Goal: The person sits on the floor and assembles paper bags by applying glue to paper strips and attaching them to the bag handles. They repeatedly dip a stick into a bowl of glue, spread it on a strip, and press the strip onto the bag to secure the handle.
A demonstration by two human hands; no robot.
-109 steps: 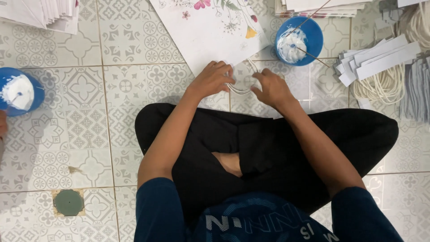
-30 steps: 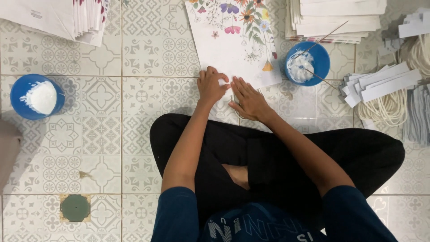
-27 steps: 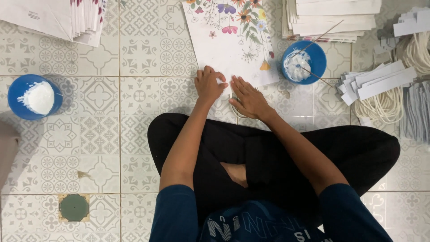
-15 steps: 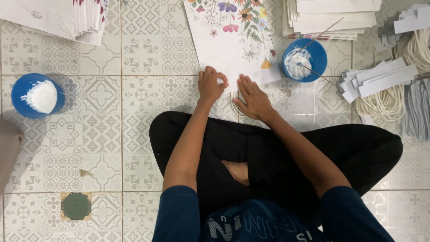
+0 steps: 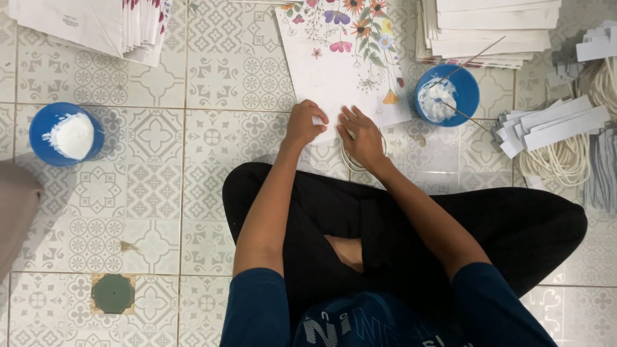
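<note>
Floral paper sheet (image 5: 340,71) | left hand (image 5: 303,123) pressing edge; right hand (image 5: 361,136) beside

Both arms reach forward over crossed legs; the left hand (image 5: 303,124) and right hand (image 5: 361,136) press palm-down, side by side.

Open floor (image 5: 154,212) lies left of the hands, as far as the blue glue bowl (image 5: 67,133). To the right, a second bowl (image 5: 447,95), paper strips (image 5: 553,125) and coiled cord (image 5: 565,160) block passage.
</note>
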